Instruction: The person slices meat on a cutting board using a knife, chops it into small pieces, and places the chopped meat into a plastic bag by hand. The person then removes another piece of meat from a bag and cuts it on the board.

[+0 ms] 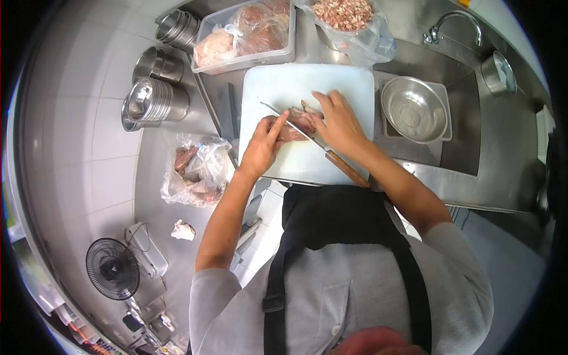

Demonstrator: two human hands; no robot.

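On the white cutting board (266, 89) lies a piece of raw meat (303, 121). A long knife with a wooden handle (348, 170) rests diagonally across the meat, its tip towards the upper left. My left hand (264, 142) is at the meat's left side, one finger stretched along the blade near the tip; what its other fingers grip is hard to make out. My right hand (341, 123) lies at the meat's right edge, off the knife handle, fingers apart and touching the meat.
A plastic tub (291, 53) of bagged meat and a bag of diced meat (343, 15) stand behind the board. Left are metal containers (151, 100), bagged meat (198, 171), a white scrap (183, 230) and a fan (112, 269). A colander (414, 109) sits at the sink.
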